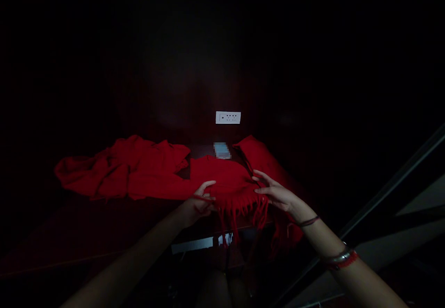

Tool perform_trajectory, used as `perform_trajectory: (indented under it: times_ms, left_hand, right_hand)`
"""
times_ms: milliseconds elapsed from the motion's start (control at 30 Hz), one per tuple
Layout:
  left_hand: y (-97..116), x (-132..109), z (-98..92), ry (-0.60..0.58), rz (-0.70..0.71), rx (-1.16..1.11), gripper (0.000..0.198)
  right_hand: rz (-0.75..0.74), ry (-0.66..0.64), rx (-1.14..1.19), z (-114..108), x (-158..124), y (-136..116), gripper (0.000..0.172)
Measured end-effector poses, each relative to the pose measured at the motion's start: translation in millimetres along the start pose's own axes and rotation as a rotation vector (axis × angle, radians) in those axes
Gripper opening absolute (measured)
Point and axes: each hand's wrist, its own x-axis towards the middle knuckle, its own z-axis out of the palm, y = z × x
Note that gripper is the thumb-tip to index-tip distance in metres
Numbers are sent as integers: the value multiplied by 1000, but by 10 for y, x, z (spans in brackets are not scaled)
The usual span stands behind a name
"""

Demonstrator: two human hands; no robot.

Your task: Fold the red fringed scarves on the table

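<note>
Red fringed cloth (225,178) on dark table (97,227)

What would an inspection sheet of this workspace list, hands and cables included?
Surface: dark reddish tabletop, dimly lit.
Work material: red fringed fabric, crumpled at left, flatter toward the middle.
Clutter: pale-blue pixelated rectangle behind the fabric.
Hands: left hand beside the fringe, a red strand across it; right hand at the fringe's right end; grips unclear.
Cables: nothing seen.
Surroundings: white rectangular socket panel beyond; otherwise mostly dark.
</note>
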Motion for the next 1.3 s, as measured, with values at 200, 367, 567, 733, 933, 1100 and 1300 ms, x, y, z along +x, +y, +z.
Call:
perform_trajectory:
  times_ms: [200,367,567,733,933,1100,1300]
  left_hand:
    - [-104,-42,-175,-75,-41,739,31]
    - [-28,67,-288,301,325,1441,31]
    - [-152,324,-540,440,404,1642,38]
    - [-354,334,-685,397,282,1619,45]
    - [43,596,-859,506,128,1400,36]
    - [311,1108,-991,610,-151,1154,38]
    - [113,1336,-985,661,-83,1062,38]
  right_hand:
    - [112,-144,-745,-48,-24,122,55]
    - [-57,-59,-1099,45,65,170,53]
    - [-197,166,-1355,302,427,86,33]
    - [-402,-78,-1329,468,743,234,47]
    - [-410,-206,-1288,448,935,245,43]
    - [-248,103,-1243,384,1270,-14,35]
    - [0,253,-1244,381,1616,21,46]
